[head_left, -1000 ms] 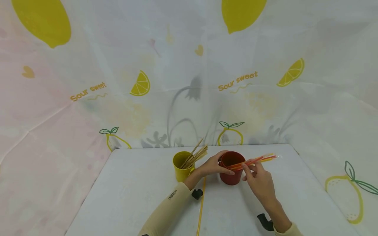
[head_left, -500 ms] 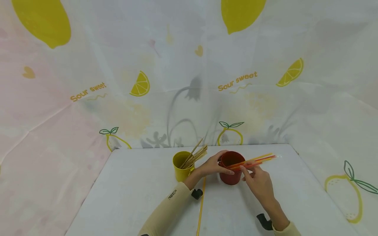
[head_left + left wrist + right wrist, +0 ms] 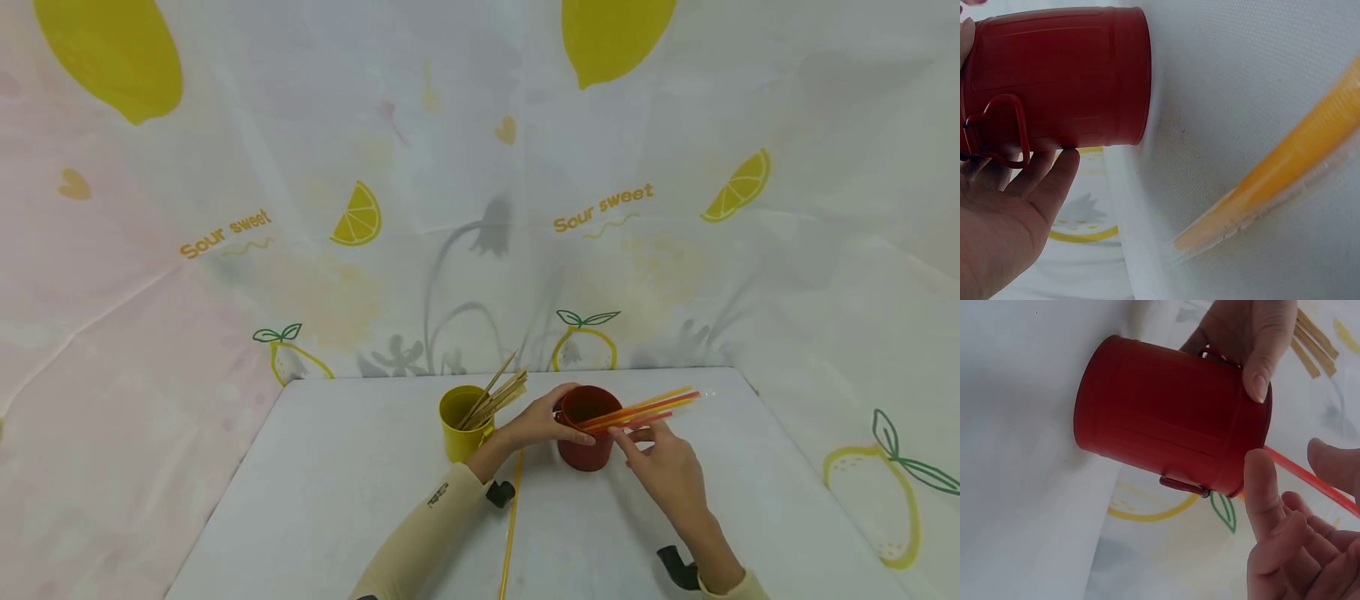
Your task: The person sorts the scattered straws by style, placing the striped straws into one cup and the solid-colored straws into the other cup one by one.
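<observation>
My left hand (image 3: 557,418) grips a small red metal bucket (image 3: 588,446), its thumb and fingers on the sides near the rim. The left wrist view shows a wire handle (image 3: 1007,128) beside those fingers. My right hand (image 3: 665,467) holds several orange and red drinking straws (image 3: 671,402) loosely at the bucket's right rim. They lie at a shallow slant, lower ends at the bucket's mouth, the others pointing right. One red straw (image 3: 1310,475) passes between thumb and fingers in the right wrist view; how firmly it is pinched is hard to tell.
To the left stands a yellow bucket (image 3: 453,433) with several thin wooden sticks (image 3: 495,398) leaning out. A long yellow-orange straw (image 3: 512,525) lies on the white table (image 3: 337,492) between the forearms. A lemon-print cloth (image 3: 465,275) hangs behind the table.
The straws have fanned apart slightly, and the right thumb has slid a little lower along them toward the bucket. The left hand and the bucket stay put.
</observation>
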Available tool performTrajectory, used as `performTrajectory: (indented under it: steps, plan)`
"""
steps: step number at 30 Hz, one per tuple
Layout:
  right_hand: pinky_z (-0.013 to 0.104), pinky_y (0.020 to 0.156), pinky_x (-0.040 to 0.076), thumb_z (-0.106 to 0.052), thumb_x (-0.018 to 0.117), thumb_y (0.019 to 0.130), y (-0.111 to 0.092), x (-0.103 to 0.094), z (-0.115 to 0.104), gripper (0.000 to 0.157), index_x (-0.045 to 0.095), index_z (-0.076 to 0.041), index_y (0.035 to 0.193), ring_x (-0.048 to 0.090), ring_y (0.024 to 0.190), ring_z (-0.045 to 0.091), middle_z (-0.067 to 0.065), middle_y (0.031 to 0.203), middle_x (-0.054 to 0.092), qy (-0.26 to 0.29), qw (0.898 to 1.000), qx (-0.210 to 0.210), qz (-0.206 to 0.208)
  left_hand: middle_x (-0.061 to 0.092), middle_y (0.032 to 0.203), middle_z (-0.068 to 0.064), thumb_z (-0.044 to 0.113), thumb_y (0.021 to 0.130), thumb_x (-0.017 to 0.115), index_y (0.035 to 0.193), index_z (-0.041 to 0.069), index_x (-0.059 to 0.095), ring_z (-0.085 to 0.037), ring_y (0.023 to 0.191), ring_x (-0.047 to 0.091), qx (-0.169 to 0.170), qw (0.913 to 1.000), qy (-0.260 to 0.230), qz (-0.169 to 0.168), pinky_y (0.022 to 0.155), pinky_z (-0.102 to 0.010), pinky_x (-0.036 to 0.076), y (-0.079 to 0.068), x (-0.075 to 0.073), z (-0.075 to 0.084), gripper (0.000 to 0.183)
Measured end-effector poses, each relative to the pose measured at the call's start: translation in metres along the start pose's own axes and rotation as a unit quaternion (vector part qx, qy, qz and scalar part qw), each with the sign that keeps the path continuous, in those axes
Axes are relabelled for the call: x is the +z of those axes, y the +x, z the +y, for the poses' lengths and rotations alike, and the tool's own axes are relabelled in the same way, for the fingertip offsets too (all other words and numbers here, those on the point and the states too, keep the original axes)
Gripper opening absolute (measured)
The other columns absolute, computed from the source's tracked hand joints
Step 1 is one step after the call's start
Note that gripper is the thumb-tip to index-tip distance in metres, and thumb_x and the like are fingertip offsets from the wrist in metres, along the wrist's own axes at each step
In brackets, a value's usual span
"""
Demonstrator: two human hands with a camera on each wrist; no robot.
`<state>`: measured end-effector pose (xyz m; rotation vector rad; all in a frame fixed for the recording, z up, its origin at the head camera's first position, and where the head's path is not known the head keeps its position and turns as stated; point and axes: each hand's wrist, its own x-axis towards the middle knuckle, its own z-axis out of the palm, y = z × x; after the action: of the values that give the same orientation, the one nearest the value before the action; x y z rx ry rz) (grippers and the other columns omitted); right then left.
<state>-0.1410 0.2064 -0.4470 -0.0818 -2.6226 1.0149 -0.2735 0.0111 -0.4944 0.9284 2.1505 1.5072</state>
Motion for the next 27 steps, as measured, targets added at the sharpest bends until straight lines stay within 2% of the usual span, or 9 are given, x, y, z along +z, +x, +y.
performTrajectory:
  steps: [8,20,27]
  plan:
    - [0.027,0.048,0.044,-0.036,0.074,0.090,-0.005,-0.003,-0.004,0.027,0.065,-0.011,0.088,0.061,0.056,0.010,0.006,0.085,0.072,0.001,0.999,0.024,-0.048,0.055,0.129,0.016,0.025,0.081,0.083,0.142,0.030,0.044,-0.004,0.117,0.052,0.006,1.0000,0.005,0.003,0.094,-0.025,0.046,0.001,0.000,0.000,0.073]
    - [0.029,0.054,0.050,-0.039,0.076,0.087,-0.013,0.005,-0.006,0.029,0.067,-0.011,0.093,0.063,0.058,0.012,0.001,0.082,0.070,0.043,0.986,0.060,-0.149,0.054,0.129,0.016,0.026,0.082,0.083,0.142,0.029,0.044,-0.003,0.116,0.051,0.003,1.0000,0.005,0.003,0.094,-0.024,0.046,0.001,0.000,-0.001,0.073]
    - [0.030,0.055,0.050,-0.039,0.078,0.084,-0.017,0.014,-0.007,0.034,0.063,-0.011,0.097,0.062,0.056,0.016,0.001,0.079,0.069,0.079,0.975,0.055,-0.200,0.055,0.128,0.016,0.026,0.081,0.084,0.142,0.031,0.044,-0.003,0.117,0.052,0.004,1.0000,0.006,0.004,0.095,-0.025,0.046,0.000,0.001,0.000,0.073]
